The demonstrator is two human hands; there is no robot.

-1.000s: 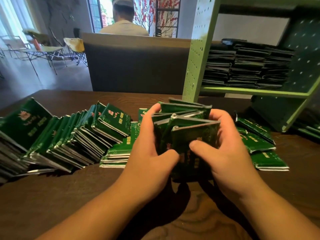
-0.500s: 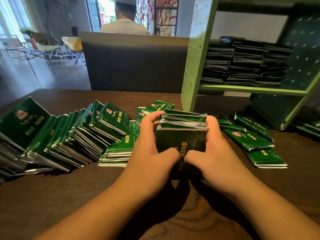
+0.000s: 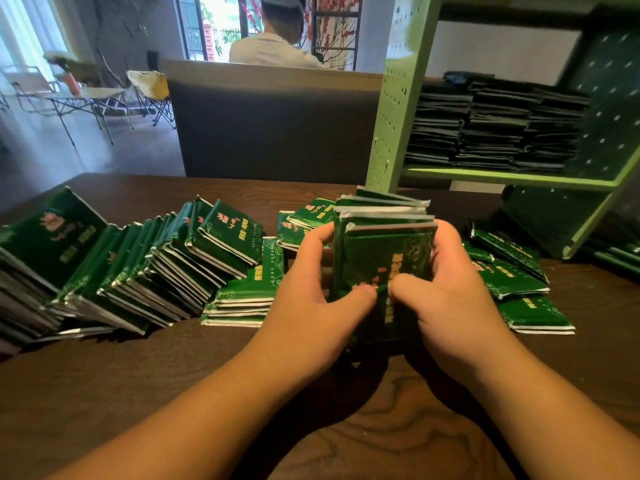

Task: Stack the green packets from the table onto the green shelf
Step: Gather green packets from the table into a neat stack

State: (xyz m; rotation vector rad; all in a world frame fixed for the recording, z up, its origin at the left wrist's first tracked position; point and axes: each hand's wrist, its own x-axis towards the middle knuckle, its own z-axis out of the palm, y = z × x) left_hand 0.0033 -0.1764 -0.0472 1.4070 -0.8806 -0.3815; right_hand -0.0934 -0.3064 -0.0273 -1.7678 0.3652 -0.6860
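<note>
Bundle base hidden behind thumbs; left hand point(image 3: 311, 299), right hand point(image 3: 450, 299) fingers curled, gripping packet bundle point(image 3: 384, 247) above desk point(image 3: 398, 420).

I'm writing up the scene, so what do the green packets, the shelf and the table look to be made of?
Bundle of green packets: glossy printed film, likely foil-lined, given the silvery sealed edges. Green shelf: probably painted sheet metal, matte, perforated with holes. Table: dark wood or wood-look laminate, swirling grain.

Both bare forearms reach in from 6 o'clock. Left hand point(image 3: 311, 292) and right hand point(image 3: 450, 289) face each other, fingers curled, gripping a bundle of packets point(image 3: 384, 251) from 9 and 3 o'clock; thumb tips nearly touching in front.
</note>
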